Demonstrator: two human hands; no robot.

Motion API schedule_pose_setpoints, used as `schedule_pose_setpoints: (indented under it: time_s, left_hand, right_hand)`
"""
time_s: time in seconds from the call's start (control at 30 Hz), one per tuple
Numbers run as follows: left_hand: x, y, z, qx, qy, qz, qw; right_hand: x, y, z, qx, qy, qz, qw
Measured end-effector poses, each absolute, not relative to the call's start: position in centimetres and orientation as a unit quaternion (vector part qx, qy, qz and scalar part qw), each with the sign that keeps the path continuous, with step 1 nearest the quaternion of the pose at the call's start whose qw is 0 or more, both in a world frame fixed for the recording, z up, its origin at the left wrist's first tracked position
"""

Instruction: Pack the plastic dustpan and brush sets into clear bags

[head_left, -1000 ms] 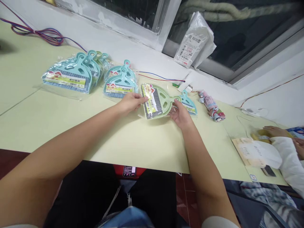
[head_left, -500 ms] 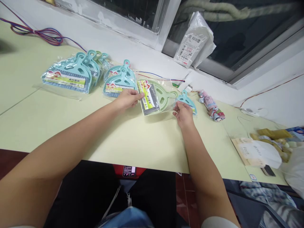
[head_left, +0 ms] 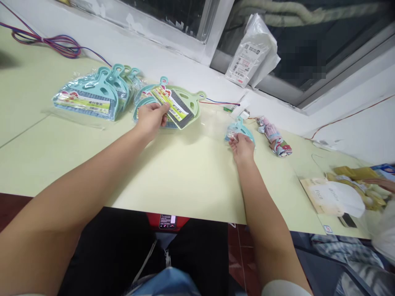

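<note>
My left hand (head_left: 152, 119) is closed on the label edge of a green dustpan (head_left: 191, 100), which is tilted with its handle up to the right. A grey-bristled brush (head_left: 182, 105) with a printed card lies against its front. Away to the right, my right hand (head_left: 241, 147) pinches a clear plastic bag (head_left: 212, 123), thin and blurred, stretching toward the dustpan. Just behind the right hand rests a blue dustpan (head_left: 240, 128) on the table. Blue dustpans (head_left: 148, 88) lie behind my left hand, partly hidden.
Several bagged dustpan sets (head_left: 86, 96) overlap at the left of the table (head_left: 191, 176). Coiled cable (head_left: 61, 47) lies along the wall. A patterned cloth bundle (head_left: 274, 135) and a paper box (head_left: 321, 195) are on the right. Another person's hand (head_left: 382, 183) shows at the right edge.
The green dustpan with its brush has moved left and turned, coming out of the clear bag. My right hand stays nearly in place with the bag. Another person's hand has appeared at far right.
</note>
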State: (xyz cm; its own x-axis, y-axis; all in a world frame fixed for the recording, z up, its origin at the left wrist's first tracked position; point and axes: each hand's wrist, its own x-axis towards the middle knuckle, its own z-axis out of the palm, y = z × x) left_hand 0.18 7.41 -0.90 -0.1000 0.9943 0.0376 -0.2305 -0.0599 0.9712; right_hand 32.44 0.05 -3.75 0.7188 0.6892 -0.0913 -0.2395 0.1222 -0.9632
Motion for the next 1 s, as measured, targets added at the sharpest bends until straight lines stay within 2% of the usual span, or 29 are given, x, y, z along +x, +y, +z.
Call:
schedule_pose_setpoints:
  time_s: [0.2, 0.43, 0.5, 0.63, 0.73, 0.8, 0.9, 1.0]
  left_hand:
    - [-0.1, 7.0, 0.3, 0.422, 0.408, 0.613, 0.529]
    - [1.0, 5.4, -0.4, 0.522, 0.380, 0.407, 0.646]
    - [1.1, 5.0, -0.6, 0.554, 0.380, 0.352, 0.652]
    - [0.9, 4.8, -0.6, 0.578, 0.418, 0.263, 0.649]
    - [0.5, 5.1, -0.5, 0.581, 0.424, 0.217, 0.659]
    - [0.1, 5.3, -0.6, 0.592, 0.424, 0.183, 0.661]
    - [-0.3, 5.5, -0.8, 0.617, 0.427, 0.119, 0.650]
    - [-0.5, 5.6, -0.9, 0.642, 0.427, 0.074, 0.632]
  right_hand:
    - [31.5, 0.4, -4.4, -0.573, -0.236, 0.372, 0.691]
    - [32.5, 0.0, -2.9, -0.621, -0.308, 0.209, 0.690]
    - [32.5, -0.5, -2.0, -0.612, -0.330, 0.220, 0.684]
    - [31.4, -1.5, -1.5, -0.632, -0.407, 0.348, 0.559]
    - [30.4, -1.8, -2.5, -0.657, -0.511, 0.303, 0.464]
    - [29.7, -1.9, -3.0, -0.656, -0.567, 0.243, 0.435]
    - [28.2, -2.7, -2.0, -0.625, -0.591, 0.196, 0.470]
    - [27.6, -5.3, 2.2, -0.557, -0.564, 0.176, 0.584]
